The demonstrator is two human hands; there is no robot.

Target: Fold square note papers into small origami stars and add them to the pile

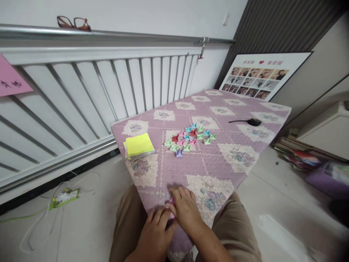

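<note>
A small piece of pink paper (pixel 172 215) lies at the near end of the table, mostly covered by my fingers. My left hand (pixel 156 233) has its fingers bent and pressed together on the paper's near left side. From the right, my right hand (pixel 187 208) reaches over it, with thumb and fingers closed on the paper. The two hands touch or almost touch there. Farther up the table sits a cluster of several folded paper pieces (pixel 187 137) in green, pink, red, blue and purple. To its left is a stack of square coloured paper (pixel 139 146), yellow on top.
A flowered purple cloth covers the table (pixel 180 174). A black object with a thin stem (pixel 254 122) lies at the right. Behind stand a radiator (pixel 141 85) and a photo board (pixel 252 76). Glasses (pixel 73 24) rest on the pipe; a power strip (pixel 65 196) lies on the floor.
</note>
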